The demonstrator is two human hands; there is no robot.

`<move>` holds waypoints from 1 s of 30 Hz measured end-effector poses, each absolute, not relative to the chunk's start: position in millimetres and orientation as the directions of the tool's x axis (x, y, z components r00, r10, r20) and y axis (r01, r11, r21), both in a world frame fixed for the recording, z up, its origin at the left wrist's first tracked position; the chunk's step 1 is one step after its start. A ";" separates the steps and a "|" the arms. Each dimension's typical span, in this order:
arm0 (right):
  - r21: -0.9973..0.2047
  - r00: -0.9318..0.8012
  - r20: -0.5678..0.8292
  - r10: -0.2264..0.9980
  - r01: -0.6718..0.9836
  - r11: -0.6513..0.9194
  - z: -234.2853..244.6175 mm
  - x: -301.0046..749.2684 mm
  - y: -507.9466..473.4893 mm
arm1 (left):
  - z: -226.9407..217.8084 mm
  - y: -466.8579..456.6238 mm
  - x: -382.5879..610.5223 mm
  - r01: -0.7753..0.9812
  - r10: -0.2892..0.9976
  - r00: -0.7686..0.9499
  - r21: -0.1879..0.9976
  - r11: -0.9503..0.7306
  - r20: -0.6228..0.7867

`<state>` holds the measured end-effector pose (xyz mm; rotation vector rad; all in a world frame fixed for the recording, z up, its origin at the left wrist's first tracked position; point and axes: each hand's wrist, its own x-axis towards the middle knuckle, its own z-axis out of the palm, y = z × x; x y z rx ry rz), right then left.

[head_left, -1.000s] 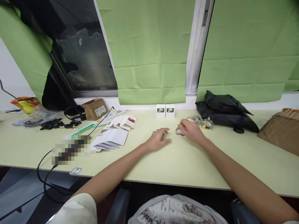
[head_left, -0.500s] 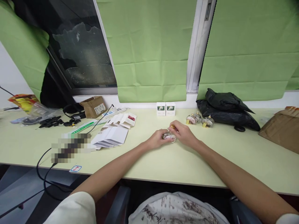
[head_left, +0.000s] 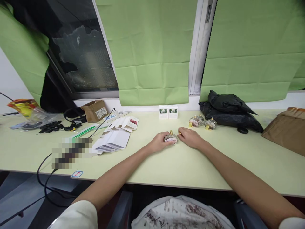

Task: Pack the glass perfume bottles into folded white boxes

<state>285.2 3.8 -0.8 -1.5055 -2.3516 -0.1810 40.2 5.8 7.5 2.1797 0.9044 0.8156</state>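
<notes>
The table (head_left: pixel 181 168) bears an upright bottle (head_left: pixel 171 139), white boxes (head_left: pixel 168 112) behind it. The left hand (head_left: pixel 158 142) grips the bottle's left side; just right of the bottle, the right hand (head_left: pixel 189 137) pinches a gold piece (head_left: pixel 179 134).

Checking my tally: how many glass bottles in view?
4. One bottle in the left hand; three by the black bag: a front bottle, a rear bottle partly hidden behind it, and a rightmost bottle. Any fully behind these wouldn't show.
</notes>
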 end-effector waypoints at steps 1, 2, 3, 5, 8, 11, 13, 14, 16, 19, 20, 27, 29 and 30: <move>-0.057 -0.370 0.361 0.856 0.907 0.416 2.0 284.5 2.7 | 7.5 6.1 40.1 0.370 0.758 0.578 0.731 -0.573 0.302; -0.040 -0.355 0.388 0.851 0.915 0.401 5.9 283.5 1.1 | 7.3 6.4 40.2 0.366 0.749 0.586 0.724 -0.585 0.308; -0.030 -0.340 0.427 0.838 0.921 0.389 10.5 282.2 -1.2 | 7.1 6.6 40.2 0.365 0.741 0.593 0.716 -0.595 0.314; -0.051 -0.302 0.527 0.794 0.922 0.384 19.3 277.2 -7.6 | 6.8 6.6 40.5 0.372 0.742 0.588 0.707 -0.601 0.322; -0.228 -0.267 0.611 0.745 0.842 0.489 27.1 262.2 -18.8 | 6.4 5.5 41.6 0.385 0.740 0.587 0.691 -0.612 0.328; -0.308 -0.340 0.578 0.742 0.751 0.585 28.6 244.7 -26.4 | 5.6 3.9 42.8 0.391 0.729 0.595 0.671 -0.630 0.338; -0.294 -0.406 0.564 0.719 0.715 0.634 28.7 237.5 -28.1 | 4.8 2.8 43.2 0.397 0.722 0.597 0.653 -0.645 0.350; -0.291 -0.426 0.563 0.708 0.700 0.652 28.8 235.8 -28.2 | 4.5 2.4 43.3 0.400 0.719 0.597 0.645 -0.651 0.356; -0.306 -0.434 0.566 0.701 0.679 0.667 28.5 235.2 -27.8 | 4.2 1.7 43.3 0.397 0.709 0.604 0.635 -0.663 0.363; -0.336 -0.418 0.562 0.714 0.673 0.659 25.9 236.6 -26.5 | 4.5 2.0 42.8 0.372 0.684 0.632 0.631 -0.681 0.365; -0.334 -0.419 0.559 0.715 0.676 0.657 25.0 236.7 -26.1 | 4.7 2.5 42.5 0.361 0.673 0.643 0.630 -0.687 0.365; -0.395 -0.130 0.782 0.610 0.655 0.645 56.3 258.4 -23.5 | 2.9 7.6 42.3 0.370 0.658 0.664 0.607 -0.703 0.357; -0.408 0.106 0.865 0.490 0.718 0.565 69.2 276.5 -18.7 | 1.5 8.4 42.6 0.388 0.664 0.660 0.599 -0.701 0.350; -0.395 0.136 0.878 0.458 0.747 0.535 71.7 285.7 -15.1 | 1.0 8.7 42.7 0.389 0.667 0.659 0.601 -0.698 0.348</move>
